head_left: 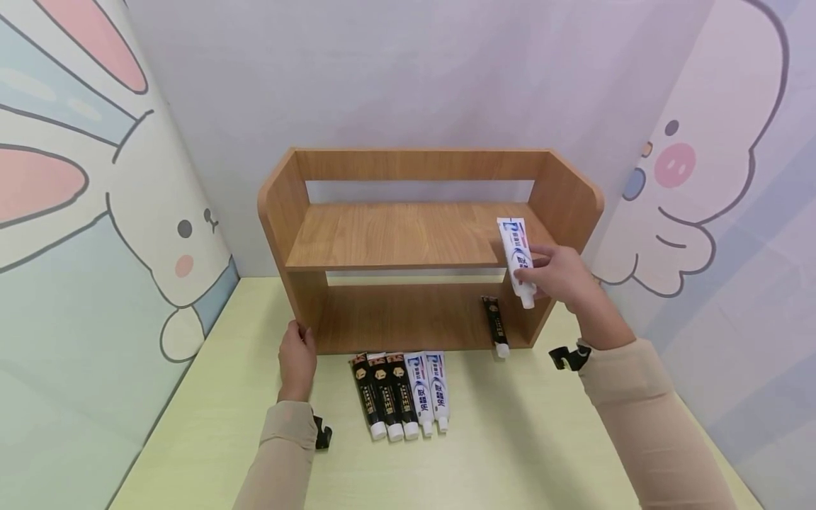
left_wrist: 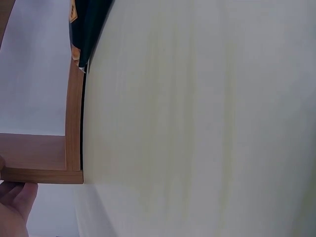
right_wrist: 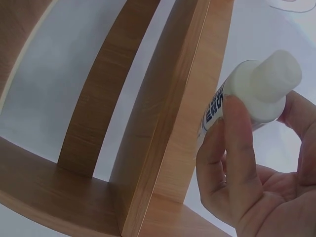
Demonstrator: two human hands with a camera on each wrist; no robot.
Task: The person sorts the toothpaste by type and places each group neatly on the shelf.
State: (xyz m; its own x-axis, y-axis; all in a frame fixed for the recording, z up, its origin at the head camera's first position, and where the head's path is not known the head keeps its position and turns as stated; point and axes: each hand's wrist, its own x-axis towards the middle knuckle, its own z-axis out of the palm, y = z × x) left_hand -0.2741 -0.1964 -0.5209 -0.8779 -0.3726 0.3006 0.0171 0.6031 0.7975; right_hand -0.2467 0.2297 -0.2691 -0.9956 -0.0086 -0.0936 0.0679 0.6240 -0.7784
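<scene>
My right hand (head_left: 556, 278) pinches a white toothpaste tube (head_left: 518, 256) near its cap end, in front of the right part of the upper shelf. In the right wrist view its white cap (right_wrist: 277, 75) points toward the camera. My left hand (head_left: 297, 360) grips the lower left side panel of the wooden shelf (head_left: 414, 163); the left wrist view shows fingers on both faces of the panel (left_wrist: 44, 176). One black toothpaste tube (head_left: 494, 322) lies on the lower shelf at the right, its white cap over the front edge.
Before the shelf, several black toothpaste tubes (head_left: 382, 397) and two white ones (head_left: 437, 389) lie side by side on the pale yellow table (head_left: 484, 453), caps toward me. Cartoon-printed walls (head_left: 408, 78) stand behind and at both sides.
</scene>
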